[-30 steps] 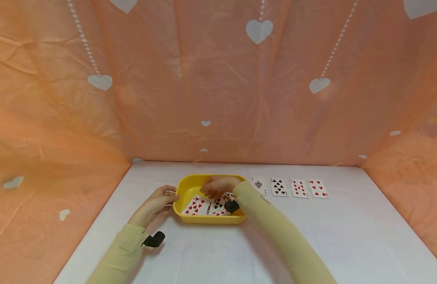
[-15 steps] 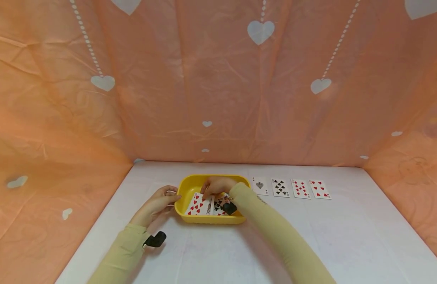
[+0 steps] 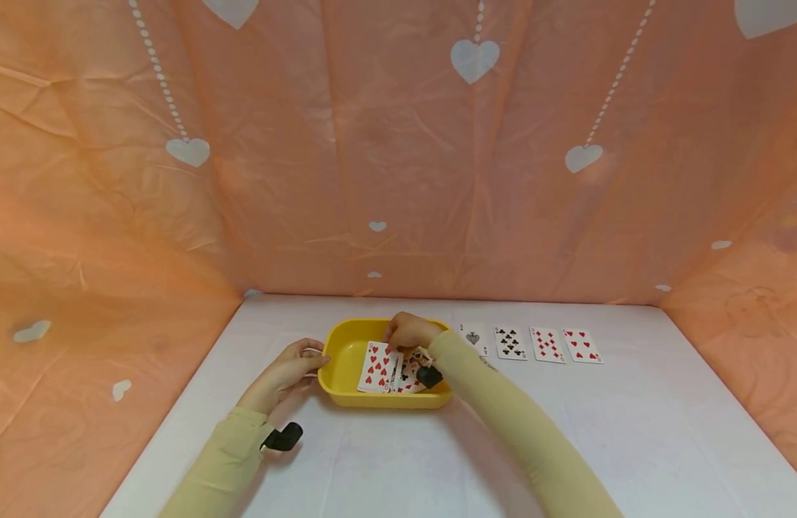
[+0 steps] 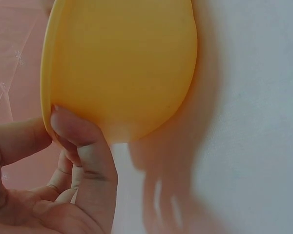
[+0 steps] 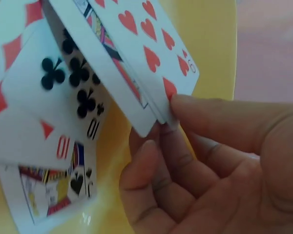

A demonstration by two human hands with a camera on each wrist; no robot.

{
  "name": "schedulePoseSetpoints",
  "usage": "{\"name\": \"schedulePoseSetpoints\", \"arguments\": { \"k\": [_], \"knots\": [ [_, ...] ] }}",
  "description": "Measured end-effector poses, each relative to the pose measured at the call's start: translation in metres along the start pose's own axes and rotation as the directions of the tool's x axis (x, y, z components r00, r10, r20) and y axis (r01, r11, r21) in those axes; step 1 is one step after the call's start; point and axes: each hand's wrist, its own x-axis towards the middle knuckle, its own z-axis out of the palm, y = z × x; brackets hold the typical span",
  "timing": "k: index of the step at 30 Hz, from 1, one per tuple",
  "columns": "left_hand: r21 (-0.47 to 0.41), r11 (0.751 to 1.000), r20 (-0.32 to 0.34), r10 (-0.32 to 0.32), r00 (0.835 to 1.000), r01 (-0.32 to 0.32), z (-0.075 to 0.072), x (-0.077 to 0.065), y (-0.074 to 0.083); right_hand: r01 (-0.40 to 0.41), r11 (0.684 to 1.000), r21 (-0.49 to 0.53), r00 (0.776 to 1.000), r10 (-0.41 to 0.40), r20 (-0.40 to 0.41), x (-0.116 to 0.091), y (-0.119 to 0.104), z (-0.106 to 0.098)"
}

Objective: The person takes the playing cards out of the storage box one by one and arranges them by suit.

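My left hand (image 3: pixel 283 373) pinches the left rim of a yellow plastic tub (image 3: pixel 385 401) between thumb and fingers; in the left wrist view the thumb (image 4: pixel 78 127) lies against the tub's wall. Inside the tub, my right hand (image 3: pixel 413 332) pinches a small stack of playing cards by one edge. A hearts card (image 5: pixel 147 29) lies on top of that stack, with a face card's edge (image 5: pixel 119 61) showing beneath it. Loose in the tub are a ten of clubs (image 5: pixel 49 73), a ten of diamonds (image 5: pixel 39 139) and a jack of spades (image 5: pixel 53 187).
To the right of the tub, a row of face-up cards lies on the white table (image 3: pixel 534 432): an ace of spades (image 3: pixel 472 338), a clubs card (image 3: pixel 510 343), a diamonds card (image 3: pixel 547 344) and a hearts card (image 3: pixel 583 346). An orange cloth (image 3: pixel 398 180) with hearts hangs behind.
My right hand has reached into the tub, taken hold of the hearts card's stack and drawn it to the right and upward. My left hand stays on the rim.
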Motion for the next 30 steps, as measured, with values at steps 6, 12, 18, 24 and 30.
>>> {"name": "schedulePoseSetpoints", "arguments": {
  "k": [6, 12, 18, 24, 30],
  "knots": [
    [0.016, 1.0, 0.003, 0.001, 1.0, -0.001, 0.0, 0.0, 0.001, -0.034, 0.997, -0.074, 0.998, 0.029, -0.058, -0.008, 0.004, -0.006],
    [0.031, 1.0, 0.001, 0.006, 1.0, -0.006, 0.001, -0.002, 0.002, -0.014, 0.998, -0.058, 0.998, 0.01, -0.069, -0.017, 0.007, -0.017],
    [0.036, 0.999, -0.009, -0.008, 1.0, 0.008, 0.001, -0.003, 0.001, 0.032, 0.998, 0.054, 0.998, -0.029, -0.055, -0.024, 0.013, -0.026],
    [0.043, 0.999, -0.011, -0.008, 1.0, 0.008, 0.003, -0.002, 0.001, 0.064, 0.981, 0.185, 0.994, -0.045, -0.103, -0.04, 0.017, -0.042],
    [0.044, 0.999, -0.009, -0.009, 1.0, 0.009, 0.003, -0.002, 0.001, 0.093, 0.945, 0.312, 0.985, -0.042, -0.166, -0.06, 0.029, -0.065]
  ]
}}
